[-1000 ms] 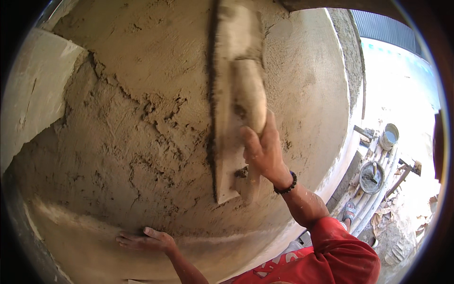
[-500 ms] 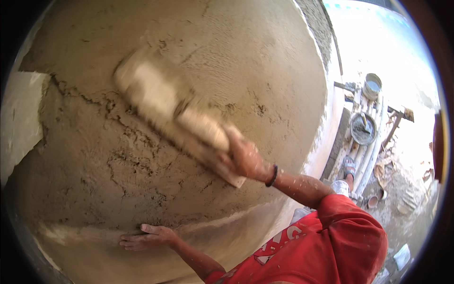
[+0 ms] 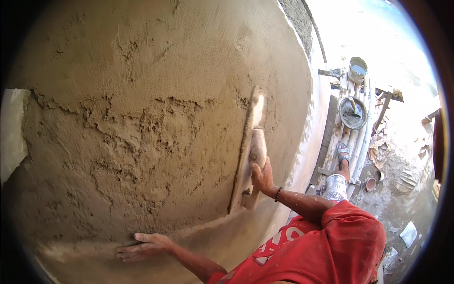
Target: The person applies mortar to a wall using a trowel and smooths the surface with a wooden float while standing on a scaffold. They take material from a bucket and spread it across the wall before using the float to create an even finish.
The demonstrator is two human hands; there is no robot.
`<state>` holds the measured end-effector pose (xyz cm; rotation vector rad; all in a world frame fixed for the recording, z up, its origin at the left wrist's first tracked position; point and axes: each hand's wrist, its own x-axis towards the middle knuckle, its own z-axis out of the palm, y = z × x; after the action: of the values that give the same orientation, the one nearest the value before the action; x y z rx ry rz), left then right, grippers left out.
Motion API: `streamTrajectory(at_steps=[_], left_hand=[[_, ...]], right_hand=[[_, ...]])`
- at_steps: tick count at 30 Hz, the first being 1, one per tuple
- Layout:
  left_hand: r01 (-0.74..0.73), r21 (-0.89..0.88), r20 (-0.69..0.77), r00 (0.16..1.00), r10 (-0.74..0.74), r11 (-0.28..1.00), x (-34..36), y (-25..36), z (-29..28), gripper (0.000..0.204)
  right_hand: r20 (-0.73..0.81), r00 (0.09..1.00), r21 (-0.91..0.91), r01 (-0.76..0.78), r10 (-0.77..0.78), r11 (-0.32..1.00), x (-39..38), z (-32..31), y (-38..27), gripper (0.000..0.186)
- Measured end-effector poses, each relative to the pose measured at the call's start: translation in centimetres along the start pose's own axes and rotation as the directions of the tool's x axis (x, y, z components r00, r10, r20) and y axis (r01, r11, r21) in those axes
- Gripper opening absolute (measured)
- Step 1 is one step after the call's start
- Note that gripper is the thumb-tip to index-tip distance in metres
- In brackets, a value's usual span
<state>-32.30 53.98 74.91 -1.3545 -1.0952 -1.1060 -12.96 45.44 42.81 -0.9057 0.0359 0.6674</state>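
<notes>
Wet brown plaster [image 3: 208, 61] covers the wall in front of me, with a rough, cracked patch across its middle. In my right hand [image 3: 265, 177] is a long plastering float [image 3: 258, 106], gripped by its handle. The float stands nearly upright, its working face edge-on to me and turned to the plaster at the right of the rough patch. Whether the whole face touches the wall, I cannot tell. Low on the wall, my left hand [image 3: 143, 247] rests with fingers stretched out against a smoother band and holds nothing.
Beneath my foot run scaffold poles [image 3: 363, 142], which carry a round basin [image 3: 353, 113] of grey mix with a trowel in it and a bucket [image 3: 358, 69]. Rubble and scraps lie on the ground [image 3: 402, 208] below. A pale bare patch [image 3: 14, 132] marks the wall's left.
The float has swung from a slant across the wall to nearly upright and moved right, turning edge-on. The left hand stays on about the same spot. The view has shifted slightly.
</notes>
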Motion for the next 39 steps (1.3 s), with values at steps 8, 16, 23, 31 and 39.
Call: streamTrajectory(at_steps=[8, 16, 23, 31, 39], left_hand=[[-0.063, 0.026, -0.027, 0.998, 0.064, 0.998, -0.1, -1.2, -0.3, 0.075], [-0.039, 0.056, 0.012, 0.999, 0.038, 0.998, 0.1, -0.3, -0.3, 0.079], [-0.063, 0.042, -0.049, 0.997, 0.065, 0.997, -0.1, -0.9, 0.6, 0.076], [-0.042, 0.027, -0.05, 0.998, 0.043, 0.999, -0.1, -0.9, -0.4, 0.077], [-0.053, 0.035, -0.005, 0.999, 0.053, 0.998, 0.1, -0.1, -0.7, 0.075]], right_hand=[[0.275, 0.906, -0.385, 0.41, -0.322, 0.827, 9.2, 5.1, -18.7, 0.043], [0.018, 0.988, -0.145, 0.153, -0.152, 0.977, 14.7, 0.4, -17.8, 0.036], [-0.039, 0.998, -0.107, 0.046, -0.05, 0.993, 9.6, -0.6, -7.9, 0.038], [0.164, 0.932, -0.453, 0.362, -0.323, 0.814, 12.0, 2.1, -16.2, 0.039], [-0.095, 0.995, -0.011, 0.0, -0.001, 1.0, 13.7, -2.3, -10.5, 0.036]])
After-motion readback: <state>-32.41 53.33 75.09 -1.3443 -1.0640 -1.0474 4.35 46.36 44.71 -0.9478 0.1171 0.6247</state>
